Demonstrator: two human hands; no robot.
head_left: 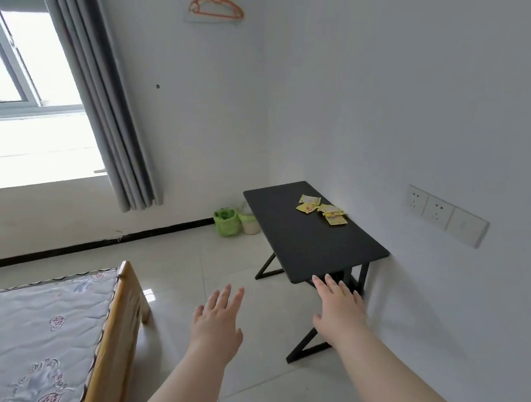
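A small black table [305, 243] stands against the right wall, with several yellow packets [322, 209] scattered near its far end. My right hand [340, 311] stretches forward with straight fingers, its fingertips just short of the table's near edge. My left hand [218, 319] is held out over the tiled floor, fingers straight and spread, holding nothing. Both forearms are bare.
A bed with a quilted mattress [32, 335] and wooden frame [120, 316] fills the lower left. Two green bags [230, 222] sit on the floor in the corner. Grey curtain [108, 107] hangs beside the window. Wall sockets [443, 215] are at right; an orange hanger [216, 7] hangs high.
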